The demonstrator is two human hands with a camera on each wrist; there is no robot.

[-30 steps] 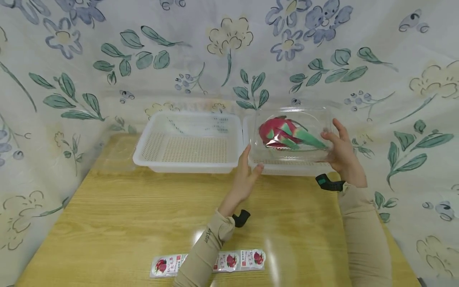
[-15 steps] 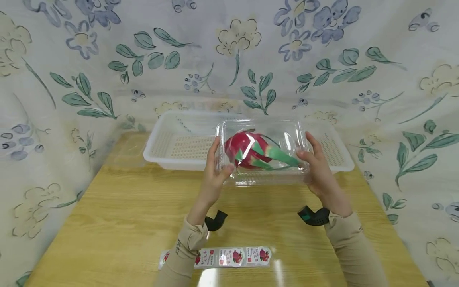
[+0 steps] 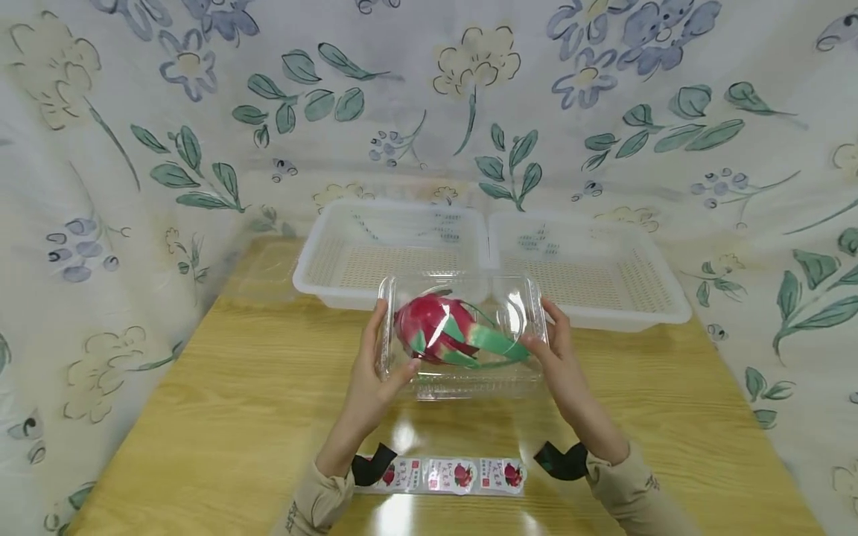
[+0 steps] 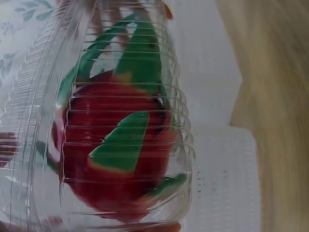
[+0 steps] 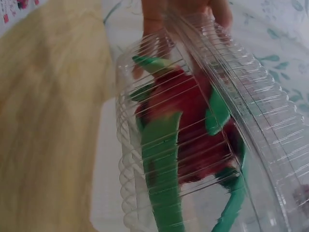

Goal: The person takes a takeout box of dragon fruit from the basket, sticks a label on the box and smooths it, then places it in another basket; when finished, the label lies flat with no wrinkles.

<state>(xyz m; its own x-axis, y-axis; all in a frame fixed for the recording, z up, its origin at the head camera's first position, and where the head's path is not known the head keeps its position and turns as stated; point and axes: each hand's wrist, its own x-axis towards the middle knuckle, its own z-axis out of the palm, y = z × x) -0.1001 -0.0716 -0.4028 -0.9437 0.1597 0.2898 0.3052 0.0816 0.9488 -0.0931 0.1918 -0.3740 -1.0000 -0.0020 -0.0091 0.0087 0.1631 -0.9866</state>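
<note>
A clear plastic clamshell box (image 3: 469,387) with a red and green dragon fruit (image 3: 436,327) inside is held up over the table. My left hand (image 3: 369,387) grips its left end, thumb on the front edge. At the opposite end, my right hand (image 3: 566,380) holds the box with the thumb over the lid. Both wrist views look through the ribbed walls: the dragon fruit (image 4: 120,140) fills the left one, and its long green leaf (image 5: 161,145) shows in the right one. The fingers beneath the box are mostly hidden.
Two white perforated baskets, a left one (image 3: 348,296) and a right one (image 3: 603,316), stand side by side at the back. A strip of dragon fruit stickers (image 3: 439,485) lies near the front. Another clear plastic piece (image 3: 264,272) sits left of the baskets, before a floral cloth (image 3: 429,112).
My right hand has brought the box from over the right basket toward me and to the left. My left hand has come up and taken hold of its left end.
</note>
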